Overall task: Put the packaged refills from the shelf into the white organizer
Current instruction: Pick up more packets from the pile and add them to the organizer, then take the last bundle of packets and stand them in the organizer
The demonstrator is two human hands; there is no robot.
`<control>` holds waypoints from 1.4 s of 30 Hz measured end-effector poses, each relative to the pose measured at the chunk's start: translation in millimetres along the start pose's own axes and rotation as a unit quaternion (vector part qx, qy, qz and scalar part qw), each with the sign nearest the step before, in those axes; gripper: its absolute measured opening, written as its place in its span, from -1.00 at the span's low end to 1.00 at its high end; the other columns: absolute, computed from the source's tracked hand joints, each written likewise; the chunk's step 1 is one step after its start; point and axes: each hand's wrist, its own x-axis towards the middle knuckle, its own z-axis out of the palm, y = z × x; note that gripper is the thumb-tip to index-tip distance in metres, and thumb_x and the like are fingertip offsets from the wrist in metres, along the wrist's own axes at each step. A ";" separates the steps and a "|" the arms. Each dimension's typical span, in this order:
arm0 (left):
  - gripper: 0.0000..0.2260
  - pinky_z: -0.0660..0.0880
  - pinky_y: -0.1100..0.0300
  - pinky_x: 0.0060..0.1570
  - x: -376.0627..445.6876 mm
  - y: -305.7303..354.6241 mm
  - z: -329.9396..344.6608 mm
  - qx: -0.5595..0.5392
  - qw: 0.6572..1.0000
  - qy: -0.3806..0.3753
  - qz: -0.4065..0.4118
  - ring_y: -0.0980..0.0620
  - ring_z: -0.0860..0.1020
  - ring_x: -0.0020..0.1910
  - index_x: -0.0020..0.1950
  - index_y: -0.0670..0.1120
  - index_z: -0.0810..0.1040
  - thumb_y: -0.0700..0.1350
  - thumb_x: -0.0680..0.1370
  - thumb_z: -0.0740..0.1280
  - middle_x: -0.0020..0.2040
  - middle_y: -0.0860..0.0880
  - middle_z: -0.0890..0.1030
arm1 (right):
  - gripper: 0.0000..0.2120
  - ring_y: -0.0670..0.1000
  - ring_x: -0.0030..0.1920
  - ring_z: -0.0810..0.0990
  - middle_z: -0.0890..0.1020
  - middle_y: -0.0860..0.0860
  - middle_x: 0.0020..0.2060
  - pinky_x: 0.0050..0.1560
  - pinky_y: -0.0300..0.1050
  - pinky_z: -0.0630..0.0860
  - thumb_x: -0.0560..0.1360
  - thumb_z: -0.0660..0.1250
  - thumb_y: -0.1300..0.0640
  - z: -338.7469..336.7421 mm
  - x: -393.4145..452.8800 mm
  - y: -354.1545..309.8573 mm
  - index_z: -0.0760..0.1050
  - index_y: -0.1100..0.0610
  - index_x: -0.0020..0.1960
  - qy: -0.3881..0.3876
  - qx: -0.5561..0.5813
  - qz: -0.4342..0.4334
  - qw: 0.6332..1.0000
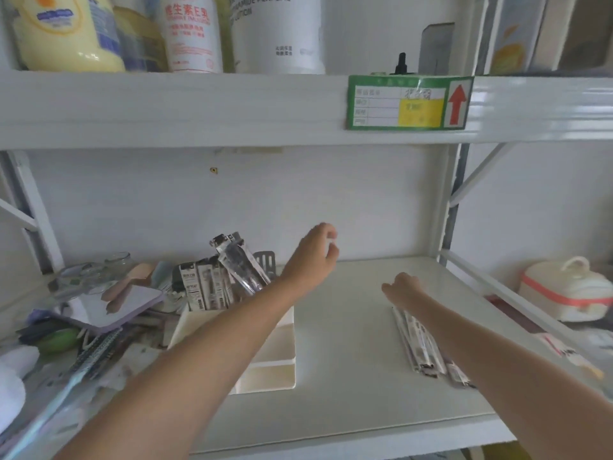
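A white metal shelf (348,327) fills the view, with a pale wall behind it and a second board above carrying lotion bottles (192,31) and a green label card (409,102) with a red arrow. On the shelf stands the white organizer (265,353), left of the middle; packaged refills (212,287) stand upright in its far compartment, one clear packet leaning out above the others. More refills lie flat in a loose bundle (419,343) on the bare right part of the shelf, well apart from the organizer. The left hand (315,250) is raised above the organizer's far end, fingers curled; its grip seems closed on something small and white, though blur makes that uncertain. The right hand (403,287) reaches low over the far end of the bundle; whether its grip is open or closed cannot be told. Clutter, including a mirror (122,303), crowds the shelf's left end.
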 end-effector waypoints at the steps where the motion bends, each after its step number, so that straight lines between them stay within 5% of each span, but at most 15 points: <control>1: -0.65 0.33 0.19 0.21 -1.0 15.9 22.5 0.006 0.995 -0.085 -0.061 -0.17 0.45 0.29 0.29 -0.32 0.35 -0.19 0.55 0.18 0.27 -0.26 0.48 | -0.61 0.23 0.15 0.51 0.55 0.28 0.13 0.03 -0.11 0.42 0.52 0.13 0.13 -10.6 6.5 18.8 0.46 0.37 0.21 -0.004 0.007 0.014 1.000; 5: -0.50 0.33 0.07 0.31 -12.6 29.2 90.2 0.051 0.887 -0.347 -0.299 -0.20 0.38 0.37 0.45 -0.29 0.21 -0.03 0.60 0.14 0.42 -0.26 0.35 | -0.59 0.25 0.30 0.44 0.46 0.29 0.29 0.26 0.04 0.40 0.57 0.07 0.16 -32.9 16.9 61.5 0.35 0.35 0.35 -0.088 0.080 0.068 0.991; 8: -0.54 0.35 -0.05 0.32 -10.5 37.8 129.8 -0.080 0.806 -0.407 -0.422 -0.12 0.56 -0.01 0.40 -0.18 0.27 0.02 0.57 0.19 0.09 -0.22 0.54 | -0.46 0.36 0.33 0.38 0.35 0.35 0.36 0.31 0.21 0.35 0.59 0.11 0.05 -49.7 22.8 92.7 0.15 0.33 0.46 -0.175 0.170 0.149 0.958; 10: -0.58 0.46 0.03 0.21 0.3 44.7 155.1 -0.092 0.825 -0.369 -0.417 0.01 0.57 -0.14 0.38 -0.19 0.32 -0.03 0.58 0.17 0.23 -0.23 0.54 | -0.38 0.36 0.35 0.35 0.26 0.35 0.42 0.35 0.28 0.28 0.57 0.15 0.02 -53.4 33.6 109.3 0.04 0.31 0.50 -0.226 0.223 0.184 0.930; 12: -0.60 0.50 0.06 0.13 8.2 56.7 179.1 -0.104 0.837 -0.324 -0.429 -0.06 0.59 -0.07 0.36 -0.25 0.37 -0.10 0.56 0.17 0.37 -0.26 0.43 | -0.42 0.31 0.14 0.52 0.25 0.33 0.42 0.26 0.32 0.34 0.57 0.17 0.07 -52.6 41.2 121.3 0.08 0.28 0.49 -0.263 0.247 0.162 0.919; 14: -0.74 0.53 0.12 0.05 10.5 68.7 201.6 -0.125 0.834 -0.322 -0.430 -0.11 0.58 0.04 0.16 -0.26 0.50 -0.16 0.55 0.19 0.17 -0.27 0.56 | -0.57 0.19 -0.31 0.61 0.47 0.32 0.18 0.06 0.32 0.45 0.56 0.18 0.18 -52.2 43.6 125.2 0.24 0.30 0.39 -0.264 0.258 0.107 0.923; 15: -0.83 0.52 0.19 -0.11 9.7 75.7 211.7 -0.138 0.836 -0.313 -0.429 -0.06 0.58 -0.09 -0.01 -0.24 0.53 -0.17 0.54 0.21 -0.06 -0.20 0.58 | -0.65 0.14 -0.40 0.63 0.53 0.24 -0.06 -0.01 0.24 0.51 0.57 0.16 0.24 -50.4 45.4 127.5 0.29 0.32 0.32 -0.265 0.255 0.078 0.927; 17: -0.90 0.49 0.19 -0.19 4.2 90.2 229.4 -0.157 0.843 -0.280 -0.431 0.00 0.54 -0.25 -0.07 -0.23 0.51 -0.20 0.52 0.26 -0.23 -0.11 0.52 | -0.76 0.07 -0.18 0.71 0.42 0.03 -0.30 -0.12 -0.06 0.59 0.57 0.13 0.29 -48.8 43.0 126.4 0.32 0.25 0.23 -0.285 0.260 0.053 0.921; 21: -0.65 0.52 0.11 0.08 -0.6 105.4 247.8 -0.047 0.871 -0.310 -0.377 -0.17 0.54 0.23 0.26 -0.30 0.48 -0.23 0.49 0.25 0.19 -0.22 0.58 | -0.88 0.00 -0.54 0.58 0.42 0.06 -0.31 -0.30 -0.12 0.44 0.55 0.13 0.19 -37.8 47.7 132.9 0.33 0.21 0.06 -0.288 0.303 0.056 0.906; 25: -0.59 0.41 0.16 0.25 2.6 100.3 250.7 0.023 0.888 -0.274 -0.369 -0.07 0.49 0.30 0.33 -0.18 0.45 -0.09 0.50 0.29 0.31 -0.17 0.52 | -0.75 0.03 -0.33 0.50 0.52 0.15 -0.20 -0.17 -0.08 0.51 0.51 0.25 0.20 -35.7 52.4 137.4 0.45 0.31 0.14 -0.291 0.290 0.027 0.911; 28: -0.57 0.44 0.11 0.28 3.7 91.5 244.2 -0.018 0.885 -0.240 -0.398 -0.08 0.51 0.29 0.33 -0.21 0.44 -0.18 0.47 0.31 0.29 -0.16 0.53 | -0.66 0.05 -0.30 0.49 0.52 0.15 -0.18 -0.19 -0.06 0.49 0.48 0.33 0.15 -39.9 55.9 134.8 0.48 0.35 0.17 -0.296 0.257 0.017 0.920; 32: -0.77 0.54 0.03 0.03 11.8 80.9 215.3 -0.074 0.916 -0.134 -0.372 -0.15 0.61 0.02 -0.01 -0.25 0.53 -0.26 0.35 0.30 -0.06 -0.24 0.61 | -0.50 0.22 -0.10 0.57 0.50 0.26 -0.01 -0.01 -0.03 0.52 0.43 0.40 0.14 -57.7 50.3 114.5 0.41 0.36 0.28 -0.278 0.247 -0.068 0.926; 35: -0.66 0.48 0.09 0.00 11.3 78.1 172.9 -0.082 0.943 -0.027 -0.321 -0.08 0.56 0.00 0.15 -0.20 0.47 -0.21 0.39 0.33 0.00 -0.15 0.60 | -0.54 0.19 -0.21 0.63 0.58 0.28 -0.02 -0.05 0.00 0.61 0.42 0.42 0.11 -64.7 45.8 79.9 0.48 0.41 0.18 -0.312 0.294 -0.113 0.896; 39: -0.75 0.43 0.32 -0.24 0.8 75.2 101.5 -0.115 0.949 0.109 -0.271 0.02 0.51 -0.17 0.14 -0.22 0.50 -0.14 0.51 0.31 -0.18 -0.02 0.55 | -0.68 0.14 -0.31 0.62 0.59 0.09 -0.31 0.07 0.13 0.60 0.42 0.40 -0.02 -66.8 18.7 16.4 0.56 0.28 -0.14 -0.331 0.289 -0.188 0.879; 42: -0.75 0.49 0.27 -0.29 -13.8 66.1 50.6 -0.115 0.945 0.193 -0.239 0.00 0.54 -0.27 0.07 -0.28 0.54 -0.11 0.53 0.30 -0.25 -0.10 0.58 | -0.46 0.10 -0.25 0.65 0.68 0.20 -0.15 -0.04 -0.05 0.64 0.39 0.39 -0.11 -61.3 -5.5 -32.3 0.56 0.39 0.03 -0.308 0.279 -0.254 0.873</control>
